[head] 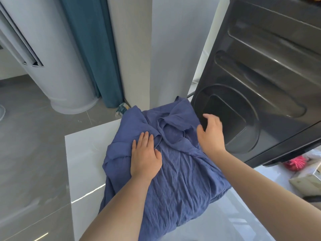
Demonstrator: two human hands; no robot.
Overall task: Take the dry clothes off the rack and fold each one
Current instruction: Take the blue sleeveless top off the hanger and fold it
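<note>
The blue shirt (182,171) lies spread and rumpled on the white desk (83,153). Its collar end reaches the far edge, and its left side is bunched in a loose roll well in from the left edge. The left hand (145,157) rests flat on the cloth just left of the collar, fingers straight and together, pinning it down. The right hand (211,134) hovers above the shirt's right shoulder with fingers loosely parted and gripping nothing, close to the dark appliance (260,84) at the far right corner.

The step in hand looks like smoothing the shirt flat before the first fold. To do it well, the left palm should hold its place as an anchor while the right hand sweeps outward from the collar toward the right edge, pushing the creases out. The bunched left side needs pulling straight too, or the fold will trap wrinkles and come out lopsided.
</note>
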